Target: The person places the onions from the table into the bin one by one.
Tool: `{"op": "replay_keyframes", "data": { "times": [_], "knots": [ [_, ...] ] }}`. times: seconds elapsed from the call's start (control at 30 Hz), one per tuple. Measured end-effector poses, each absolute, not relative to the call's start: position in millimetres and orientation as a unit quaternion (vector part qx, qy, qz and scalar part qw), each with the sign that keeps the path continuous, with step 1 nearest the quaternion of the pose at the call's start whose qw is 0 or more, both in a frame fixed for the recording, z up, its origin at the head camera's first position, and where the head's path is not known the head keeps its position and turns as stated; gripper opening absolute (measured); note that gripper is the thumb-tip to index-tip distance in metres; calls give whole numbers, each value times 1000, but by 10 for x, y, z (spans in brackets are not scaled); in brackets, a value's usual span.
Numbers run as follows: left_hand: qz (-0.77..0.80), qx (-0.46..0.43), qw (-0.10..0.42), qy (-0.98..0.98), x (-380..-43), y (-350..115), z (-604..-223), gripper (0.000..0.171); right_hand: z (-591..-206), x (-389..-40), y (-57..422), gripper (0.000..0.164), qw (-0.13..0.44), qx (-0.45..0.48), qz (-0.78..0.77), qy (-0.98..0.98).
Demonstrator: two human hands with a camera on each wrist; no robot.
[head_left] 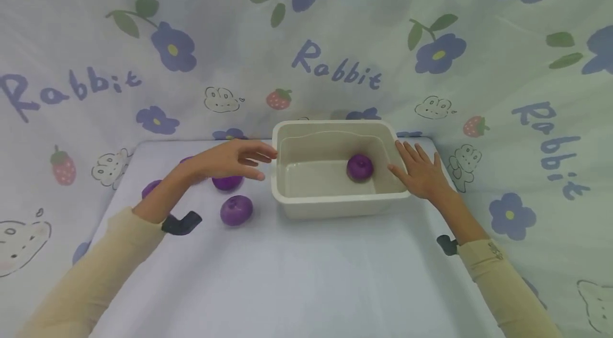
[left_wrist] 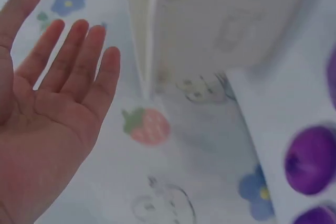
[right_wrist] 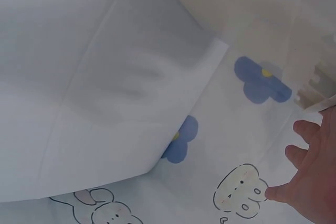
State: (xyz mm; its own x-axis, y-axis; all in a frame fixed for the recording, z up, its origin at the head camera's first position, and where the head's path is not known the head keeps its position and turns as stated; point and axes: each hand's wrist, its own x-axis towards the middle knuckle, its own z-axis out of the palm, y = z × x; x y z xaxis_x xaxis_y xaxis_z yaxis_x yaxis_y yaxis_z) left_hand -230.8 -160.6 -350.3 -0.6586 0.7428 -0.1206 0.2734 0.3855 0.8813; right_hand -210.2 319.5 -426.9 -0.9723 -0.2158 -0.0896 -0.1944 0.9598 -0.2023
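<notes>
A cream plastic bin (head_left: 340, 199) stands upright on the table. Inside it, toward the right, lies one round purple ball-like vegetable or fruit (head_left: 359, 167). My left hand (head_left: 227, 159) is level with the bin's left rim, its fingers loosely extended toward that side; the left wrist view shows its palm (left_wrist: 55, 114) bare, holding nothing. At the right rim, my right hand (head_left: 423, 173) lies with fingers spread and thumb pointing over the edge. Its fingertips (right_wrist: 302, 156) appear beside the rim in the right wrist view.
Several more round purple pieces sit left of the bin; the nearest purple piece (head_left: 237, 210) is in front of my left hand, while others are partly hidden behind that forearm. A white cloth (head_left: 306, 279) covers the table. Behind it hangs a patterned curtain (head_left: 230, 50).
</notes>
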Motion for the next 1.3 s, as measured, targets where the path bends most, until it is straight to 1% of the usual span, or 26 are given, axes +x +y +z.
{"op": "replay_keyframes", "data": {
  "times": [0.1, 0.23, 0.47, 0.6, 0.8, 1.1, 1.3],
  "knots": [
    [433, 307, 252, 809, -2213, -1889, -3624, 56, -4265, -2098, 3194, 81, 61, -103, -91, 989],
    [403, 300, 248, 828, -2116, -2172, -3835, 57, -4257, -2101, 3186, 80, 66, -102, -92, 988],
    [403, 290, 266, 826, -2015, -2418, -4290, 59, -4257, -2101, 3179, 80, 69, -98, -96, 988],
    [401, 292, 275, 824, -1996, -2482, -4510, 61, -4251, -2099, 3179, 80, 66, -100, -96, 988],
    [392, 286, 286, 826, -2010, -2529, -4717, 65, -4244, -2094, 3182, 80, 64, -103, -92, 988],
    [400, 284, 293, 821, -2039, -2474, -4870, 71, -4244, -2091, 3171, 80, 64, -102, -97, 988],
    [381, 294, 287, 828, -2068, -2422, -4945, 68, -4249, -2096, 3170, 80, 61, -100, -96, 988]
  ]
}}
